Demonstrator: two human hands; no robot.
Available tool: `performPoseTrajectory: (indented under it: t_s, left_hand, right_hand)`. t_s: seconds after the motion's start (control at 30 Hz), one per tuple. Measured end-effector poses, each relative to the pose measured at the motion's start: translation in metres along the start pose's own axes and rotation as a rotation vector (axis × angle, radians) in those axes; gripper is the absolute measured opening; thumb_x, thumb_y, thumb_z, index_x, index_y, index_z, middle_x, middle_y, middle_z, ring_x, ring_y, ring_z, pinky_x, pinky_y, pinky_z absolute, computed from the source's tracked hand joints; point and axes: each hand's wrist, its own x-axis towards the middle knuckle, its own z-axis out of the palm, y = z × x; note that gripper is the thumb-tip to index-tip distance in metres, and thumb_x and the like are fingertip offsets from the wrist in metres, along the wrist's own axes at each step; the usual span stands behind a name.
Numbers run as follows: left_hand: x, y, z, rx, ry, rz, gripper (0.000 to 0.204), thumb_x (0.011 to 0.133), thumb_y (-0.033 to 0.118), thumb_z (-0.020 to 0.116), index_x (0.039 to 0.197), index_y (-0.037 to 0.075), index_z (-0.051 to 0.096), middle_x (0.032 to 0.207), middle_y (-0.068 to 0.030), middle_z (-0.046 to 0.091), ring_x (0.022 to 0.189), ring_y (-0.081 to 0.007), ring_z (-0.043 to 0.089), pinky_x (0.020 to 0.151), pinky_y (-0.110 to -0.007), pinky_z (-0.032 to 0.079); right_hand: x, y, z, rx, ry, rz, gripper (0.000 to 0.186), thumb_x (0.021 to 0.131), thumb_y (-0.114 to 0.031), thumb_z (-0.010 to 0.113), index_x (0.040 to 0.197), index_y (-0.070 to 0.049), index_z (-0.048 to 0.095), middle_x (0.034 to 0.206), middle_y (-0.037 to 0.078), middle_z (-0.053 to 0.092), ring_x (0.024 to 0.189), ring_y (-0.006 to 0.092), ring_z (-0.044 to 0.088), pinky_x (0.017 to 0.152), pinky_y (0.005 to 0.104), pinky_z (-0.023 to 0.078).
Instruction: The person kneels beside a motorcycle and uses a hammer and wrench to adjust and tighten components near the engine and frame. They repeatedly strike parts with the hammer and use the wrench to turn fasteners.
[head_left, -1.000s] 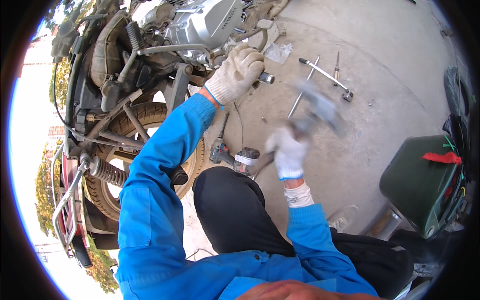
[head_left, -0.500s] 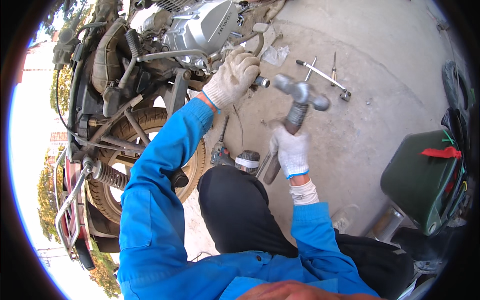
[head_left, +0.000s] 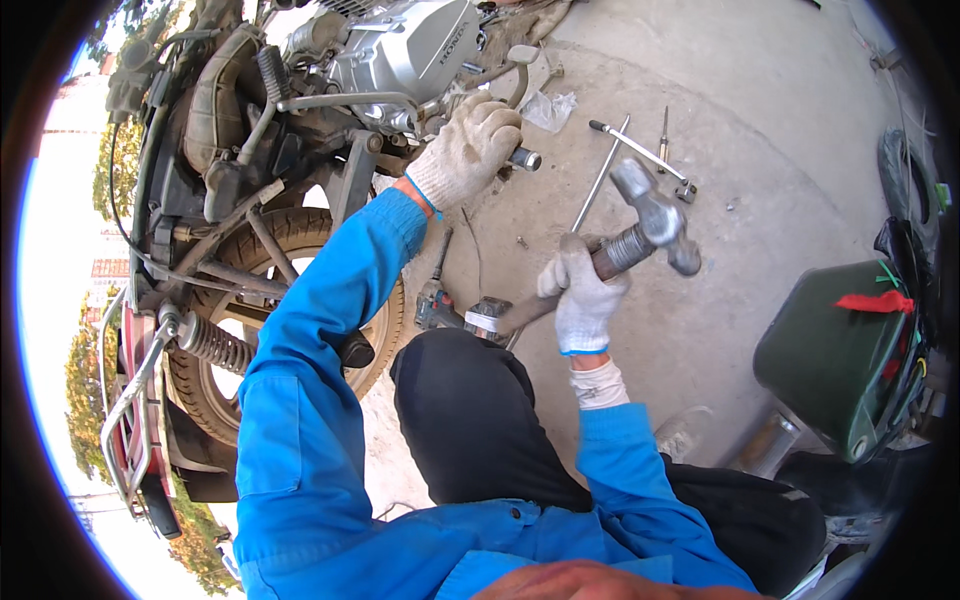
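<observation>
My left hand (head_left: 468, 148), in a whitish knit glove, is closed around a dark round metal bar (head_left: 526, 159) beside the motorcycle's engine. Only the bar's blunt, shiny end sticks out to the right of my fist; its other end is hidden by the glove and the frame. My right hand (head_left: 587, 298), gloved too, grips the handle of a ball-peen hammer (head_left: 655, 215). The hammer head is up and to the right of my fist, apart from the bar, and the handle's butt slants down left toward my knee.
At left stands a motorcycle (head_left: 400, 65) with its rear wheel (head_left: 385, 345). Below my hands are a power drill (head_left: 436, 302) and a dark jar (head_left: 487, 318). On the concrete lie a T-handle wrench (head_left: 650, 155), a screwdriver (head_left: 664, 135) and a clear plastic bag (head_left: 550, 110). A green container (head_left: 825, 360) stands right.
The hammer head has swung right and down, away from the bar, tilting the handle flatter. My left hand stays almost still on the bar.
</observation>
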Motion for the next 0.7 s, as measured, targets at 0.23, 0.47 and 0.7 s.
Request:
performPoseTrajectory:
  t_s: [0.23,0.47,0.7]
  left_hand:
    - [0.010,0.013,-0.012,0.071,-0.038,0.004,0.018,0.083,0.009,0.065,0.101,0.007,0.062,0.115,-0.0131,0.066,0.115,-0.0327,0.064,0.110,-0.053,0.046]
    - [0.009,0.087,0.000,-0.093,-0.640,-0.232,0.019,0.090,0.022,0.070,0.104,0.009,0.065,0.108,-0.0146,0.073,0.104,-0.0347,0.074,0.089,-0.052,0.059]
    - [0.013,0.069,-0.034,-0.192,-0.771,-0.538,0.045,0.096,0.042,0.072,0.129,0.012,0.065,0.120,-0.0142,0.074,0.110,-0.0378,0.073,0.091,-0.049,0.059]
  right_hand:
    - [0.020,0.013,-0.032,-0.349,-0.093,0.267,0.020,0.095,-0.017,0.075,0.084,-0.007,0.061,0.060,0.000,0.052,0.046,0.0145,0.051,0.045,0.0323,0.042]
    - [0.053,0.026,-0.118,-0.577,0.209,0.273,0.023,0.094,-0.021,0.077,0.086,-0.008,0.060,0.063,0.002,0.057,0.045,0.0162,0.054,0.040,0.0333,0.044]
    - [0.062,-0.020,-0.131,-1.791,0.447,-0.173,0.064,0.093,-0.050,0.068,0.126,0.004,0.069,0.115,0.033,0.073,0.114,0.0462,0.070,0.100,0.0535,0.055]
